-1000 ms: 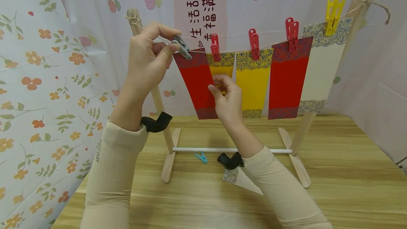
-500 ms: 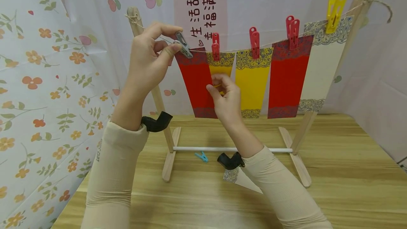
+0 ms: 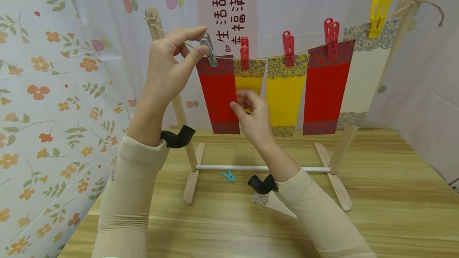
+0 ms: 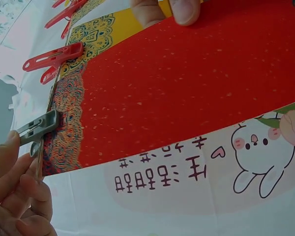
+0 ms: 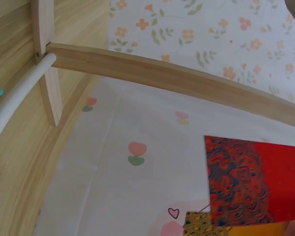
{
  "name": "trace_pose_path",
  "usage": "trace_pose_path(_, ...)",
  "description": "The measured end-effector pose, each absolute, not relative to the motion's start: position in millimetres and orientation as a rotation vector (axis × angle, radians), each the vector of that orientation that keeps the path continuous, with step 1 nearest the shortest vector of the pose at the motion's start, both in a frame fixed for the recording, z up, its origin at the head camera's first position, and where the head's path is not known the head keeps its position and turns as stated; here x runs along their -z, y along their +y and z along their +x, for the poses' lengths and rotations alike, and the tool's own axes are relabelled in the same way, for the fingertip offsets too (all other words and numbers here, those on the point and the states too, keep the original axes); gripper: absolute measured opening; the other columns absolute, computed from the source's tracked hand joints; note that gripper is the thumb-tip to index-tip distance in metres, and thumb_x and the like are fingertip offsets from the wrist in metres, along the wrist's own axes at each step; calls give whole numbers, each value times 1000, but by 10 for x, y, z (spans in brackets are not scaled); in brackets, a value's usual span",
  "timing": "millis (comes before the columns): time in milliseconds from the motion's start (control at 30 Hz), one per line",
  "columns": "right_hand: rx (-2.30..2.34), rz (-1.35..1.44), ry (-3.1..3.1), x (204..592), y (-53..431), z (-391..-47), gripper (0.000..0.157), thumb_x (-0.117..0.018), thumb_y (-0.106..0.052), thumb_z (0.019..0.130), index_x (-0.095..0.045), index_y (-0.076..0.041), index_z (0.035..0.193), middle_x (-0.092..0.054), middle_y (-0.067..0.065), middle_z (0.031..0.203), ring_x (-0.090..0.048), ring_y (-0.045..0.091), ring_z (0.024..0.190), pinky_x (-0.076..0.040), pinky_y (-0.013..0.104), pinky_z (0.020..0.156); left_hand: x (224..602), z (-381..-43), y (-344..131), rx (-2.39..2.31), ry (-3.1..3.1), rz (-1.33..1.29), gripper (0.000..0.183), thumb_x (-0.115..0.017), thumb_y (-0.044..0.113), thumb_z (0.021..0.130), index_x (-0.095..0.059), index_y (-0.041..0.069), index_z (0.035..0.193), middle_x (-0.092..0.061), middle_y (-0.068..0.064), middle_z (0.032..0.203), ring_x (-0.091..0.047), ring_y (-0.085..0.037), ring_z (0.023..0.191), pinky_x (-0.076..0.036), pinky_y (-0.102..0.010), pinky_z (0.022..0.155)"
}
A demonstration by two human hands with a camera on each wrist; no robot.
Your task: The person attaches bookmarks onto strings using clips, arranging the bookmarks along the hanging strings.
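Observation:
My left hand (image 3: 165, 65) pinches the handles of a grey clothespin (image 3: 211, 57) at the string's left part. The clothespin's tip overlaps the patterned top edge of a red paper card (image 3: 218, 96), which hangs along the string (image 3: 267, 57). In the left wrist view the grey clothespin (image 4: 42, 127) sits over the string and the card's edge. My right hand (image 3: 256, 120) holds the red card's right edge between thumb and fingers, in front of a yellow card (image 3: 250, 84) clipped by a red clothespin (image 3: 245, 55). The card's patterned lower end (image 5: 236, 182) shows in the right wrist view.
Farther right hang another yellow card (image 3: 285, 94), a red card (image 3: 324, 94) and a cream card (image 3: 363, 79), each clipped. Wooden posts (image 3: 179, 110) and a white rod (image 3: 233, 167) form the rack. A blue clothespin (image 3: 228, 176) and a cream card (image 3: 279, 204) lie on the table.
The red card's lower end has swung left with my right hand, which moved slightly left and down. The grey clothespin has turned more upright in my left hand.

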State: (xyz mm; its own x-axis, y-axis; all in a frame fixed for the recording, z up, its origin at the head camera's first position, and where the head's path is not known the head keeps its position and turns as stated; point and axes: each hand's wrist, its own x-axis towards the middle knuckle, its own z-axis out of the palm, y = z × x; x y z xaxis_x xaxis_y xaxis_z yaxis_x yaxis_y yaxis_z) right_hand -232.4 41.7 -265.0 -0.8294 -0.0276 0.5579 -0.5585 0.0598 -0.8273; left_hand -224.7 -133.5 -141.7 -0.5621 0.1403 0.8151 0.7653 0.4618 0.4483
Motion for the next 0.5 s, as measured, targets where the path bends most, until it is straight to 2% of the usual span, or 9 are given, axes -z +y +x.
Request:
trace_pose_path(133,-1810,604,-2011,2711,461,-2294,20,-62,-3,96,-64,4,115,-66,20,104,-60,13,85,-49,19,76,1412,-2234,-1322,1129,-1979,-742,28,-69,9,93,-71,3,121,-72,-15,109,-46,-8,63,-38,-22,69)
trace_pose_path(333,-1830,610,-2000,2807,572,-2190,19,-64,-6,96,-66,0,114,-68,18,103,-62,10,84,-50,18,65,1444,-2209,-1323,1140,-2017,-701,27,-69,14,94,-72,9,121,-73,-11,112,-55,-10,74,-31,-22,54)
trace_pose_path(500,-1802,616,-2005,2880,704,-2104,19,-66,-4,94,-66,-1,113,-69,18,101,-64,8,82,-51,19,63,1509,-2173,-1367,1108,-1960,-763,27,-68,11,94,-72,6,121,-73,-10,112,-61,-7,76,-33,-18,46)
